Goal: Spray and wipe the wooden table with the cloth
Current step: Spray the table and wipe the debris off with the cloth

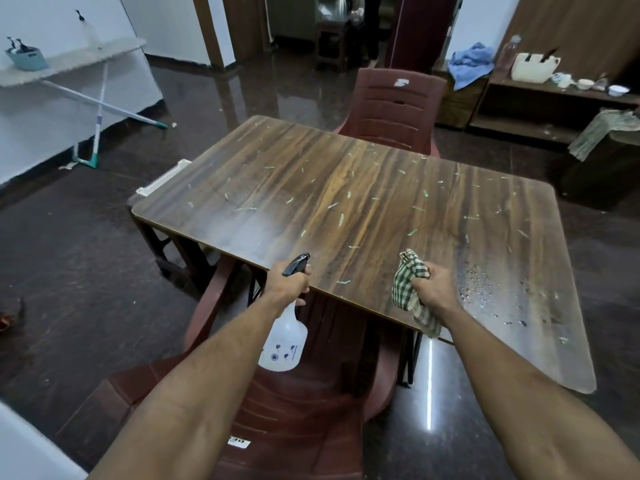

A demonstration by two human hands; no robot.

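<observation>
A person stands at the near edge of a rectangular wood-grain counter (pixel 346 188), both bare arms stretched forward. The left hand (pixel 289 284) is curled round the neck of a translucent white plastic spray bottle with a black trigger head (pixel 284 336), its nozzle pointing over the near edge while the body hangs below the counter top. The right hand (pixel 431 289) clutches a bunched green-and-white checked cloth (pixel 407 289), held just above the near edge, its loose end dangling past it. The two hands are well apart. Pale green and white flecks are scattered across the counter top, and a patch of droplets glistens near the right edge, beside the cloth. A dark red plastic chair (pixel 394 105) stands at the far edge; another dark red plastic chair (pixel 298 410) sits under the near edge, below the arms. The dark polished floor (pixel 86 254) surrounds the counter
</observation>
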